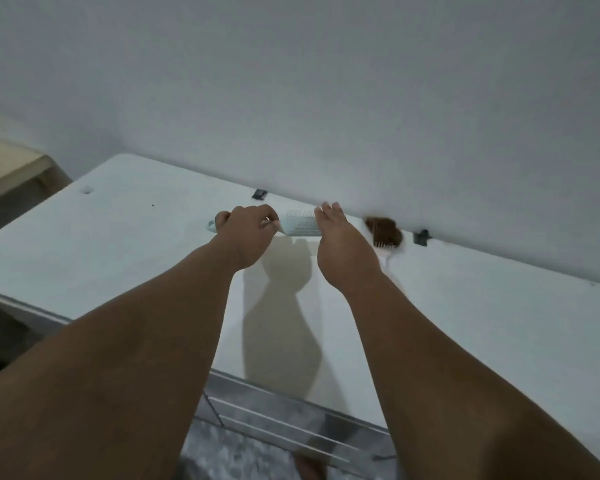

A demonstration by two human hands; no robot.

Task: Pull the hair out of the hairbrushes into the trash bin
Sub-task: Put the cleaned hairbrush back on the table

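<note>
white counter (118, 244) by a wall (291, 98): at 12 o'clock a pale blue plastic hairbrush (291, 229) is gripped by the left hand (246, 232); the right hand (338, 240) is held open, empty. pinching low at the bristles (303, 220) is advised.

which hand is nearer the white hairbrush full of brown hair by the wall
Right. The right hand is just left of the white hairbrush clogged with brown hair, fingers open. The left hand is farther left, gripping the handle of the pale blue plastic hairbrush.

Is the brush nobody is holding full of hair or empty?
Full. A thick brown hair clump covers most of the white brush.
</note>
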